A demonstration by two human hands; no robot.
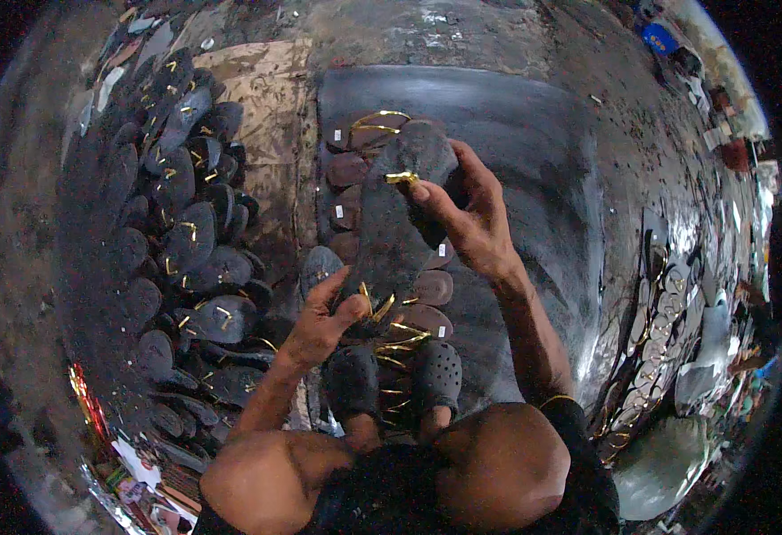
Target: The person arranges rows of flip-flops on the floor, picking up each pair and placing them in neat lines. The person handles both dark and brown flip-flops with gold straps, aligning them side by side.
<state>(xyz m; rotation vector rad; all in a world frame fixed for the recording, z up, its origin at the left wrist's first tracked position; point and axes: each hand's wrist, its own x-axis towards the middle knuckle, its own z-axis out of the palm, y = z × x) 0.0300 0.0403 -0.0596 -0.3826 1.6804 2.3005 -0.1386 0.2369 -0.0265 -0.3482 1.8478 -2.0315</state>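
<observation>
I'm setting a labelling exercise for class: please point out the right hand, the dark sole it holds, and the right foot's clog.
Right hand [480, 225]: head view, middle of the hand.
Dark sole [421, 150]: head view, broad upper end.
Right foot's clog [437, 373]: head view, perforated top.

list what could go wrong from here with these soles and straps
The dark sole is held by the right hand alone, so it might slip. Gold straps lie between the clogs, so a foot shift could bend them. The piled soles overlap unevenly; some might slide.
</observation>
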